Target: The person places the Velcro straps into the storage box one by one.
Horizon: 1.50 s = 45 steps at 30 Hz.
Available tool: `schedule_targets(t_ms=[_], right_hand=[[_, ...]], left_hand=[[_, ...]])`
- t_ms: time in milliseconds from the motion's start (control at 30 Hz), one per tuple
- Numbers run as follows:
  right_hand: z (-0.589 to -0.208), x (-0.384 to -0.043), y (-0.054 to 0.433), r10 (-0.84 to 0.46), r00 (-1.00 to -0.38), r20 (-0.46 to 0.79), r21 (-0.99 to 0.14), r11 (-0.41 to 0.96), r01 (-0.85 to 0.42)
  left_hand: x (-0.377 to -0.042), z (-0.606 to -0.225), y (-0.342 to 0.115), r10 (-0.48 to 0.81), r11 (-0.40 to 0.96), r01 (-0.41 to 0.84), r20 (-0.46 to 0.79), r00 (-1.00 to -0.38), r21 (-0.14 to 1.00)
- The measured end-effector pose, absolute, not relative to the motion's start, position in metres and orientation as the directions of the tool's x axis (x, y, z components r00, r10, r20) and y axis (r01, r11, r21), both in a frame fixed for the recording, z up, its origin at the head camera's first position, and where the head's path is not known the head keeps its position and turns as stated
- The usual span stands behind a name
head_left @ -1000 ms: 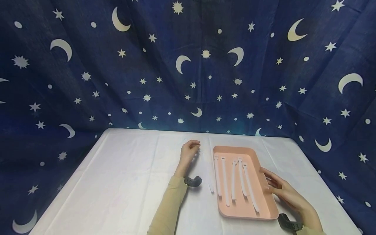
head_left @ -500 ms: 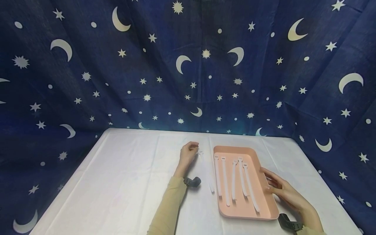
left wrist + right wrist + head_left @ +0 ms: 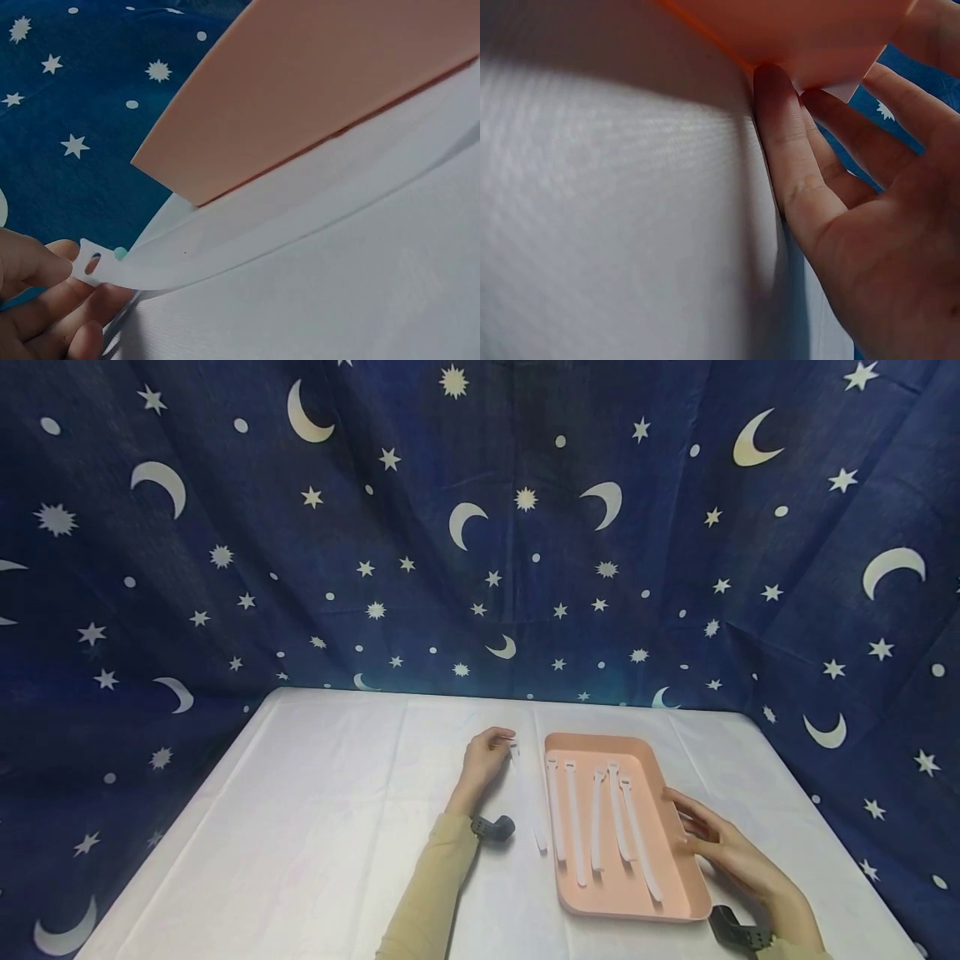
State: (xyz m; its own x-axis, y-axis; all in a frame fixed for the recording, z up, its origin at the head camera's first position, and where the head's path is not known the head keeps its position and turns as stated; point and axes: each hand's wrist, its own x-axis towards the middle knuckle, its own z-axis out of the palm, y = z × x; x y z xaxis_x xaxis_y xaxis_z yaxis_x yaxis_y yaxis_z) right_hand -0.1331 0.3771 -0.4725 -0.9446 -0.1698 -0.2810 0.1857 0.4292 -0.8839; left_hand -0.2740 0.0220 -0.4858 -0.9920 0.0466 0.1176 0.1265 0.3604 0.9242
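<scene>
A white strap with a slotted head [image 3: 91, 264] lies lengthwise on the table, left of the peach tray [image 3: 633, 906]. My left hand [image 3: 483, 758] pinches the strap's head between thumb and fingers, and the rest of the band runs back toward me. In the left wrist view the head is tipped up at the fingertips. My right hand [image 3: 727, 847] touches the tray's right side with fingers spread and fairly straight; in the right wrist view its thumb [image 3: 780, 112] rests against the outer wall, low down. Inside the tray, several similar white straps [image 3: 576, 827] lie side by side.
White cloth [image 3: 300, 827] covers the table. Behind it hangs a dark blue curtain [image 3: 420, 527] printed with moons and stars. The tray's left wall [image 3: 300, 97] stands close to the loose strap.
My left hand has shifted slightly right and toward me, its fingertips now at the strap's head and pinching it. The right hand and the tray have stayed put.
</scene>
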Motion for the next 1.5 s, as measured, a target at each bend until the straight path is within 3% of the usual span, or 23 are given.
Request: schedule_targets(t_ms=[967, 1500], right_hand=[[-0.473, -0.134, 0.377, -0.166, -0.944, -0.286, -0.876, 0.444, 0.188], [-0.473, -0.134, 0.377, -0.187, -0.943, -0.275, -0.877, 0.450, 0.167]], left_hand=[[-0.266, -0.485, 0.023, -0.004, 0.199, 0.032, 0.033, -0.999, 0.980], [-0.256, -0.467, 0.020, -0.024, 0.179, 0.091, 0.097, -0.995, 0.980]])
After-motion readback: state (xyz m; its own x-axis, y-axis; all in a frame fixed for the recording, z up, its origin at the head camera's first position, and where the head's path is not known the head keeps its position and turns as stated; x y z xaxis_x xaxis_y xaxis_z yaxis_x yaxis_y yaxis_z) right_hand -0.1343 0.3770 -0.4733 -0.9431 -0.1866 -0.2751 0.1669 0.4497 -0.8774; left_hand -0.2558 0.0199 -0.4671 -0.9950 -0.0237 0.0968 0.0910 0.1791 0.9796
